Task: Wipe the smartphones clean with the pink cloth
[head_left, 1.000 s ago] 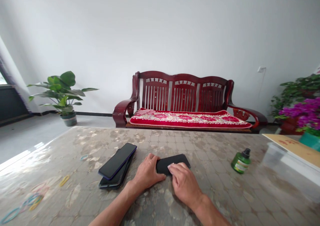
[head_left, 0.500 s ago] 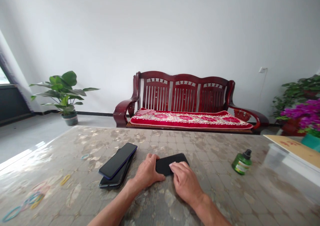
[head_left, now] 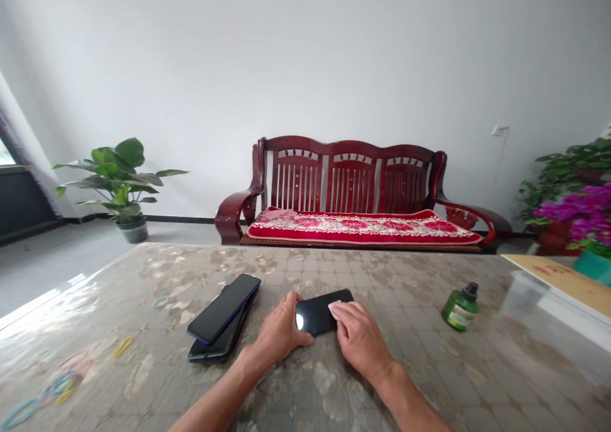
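A black smartphone [head_left: 316, 316] is held at its left end by my left hand [head_left: 282, 325], with the thumb on the near edge and the fingers at the far edge. A bright reflection shows on its screen near that hand. My right hand [head_left: 359, 338] is closed on a small pale cloth [head_left: 335, 309], pressed against the right part of the screen. Most of the cloth is hidden under the fingers. Left of my hands, a blue-edged smartphone [head_left: 224, 309] lies crosswise on top of another black phone [head_left: 217, 349].
On the patterned table [head_left: 420, 381] stand a green bottle [head_left: 461, 308] and, further right, a clear plastic box [head_left: 529, 311]. Coloured hair ties [head_left: 60, 384] lie at the left. Behind the table is a wooden bench [head_left: 353, 177] with a red cushion [head_left: 367, 227].
My right hand has shifted slightly right across the phone with the cloth. The phone has tilted a little, and a bright reflection now shows on its screen. My left hand keeps its hold.
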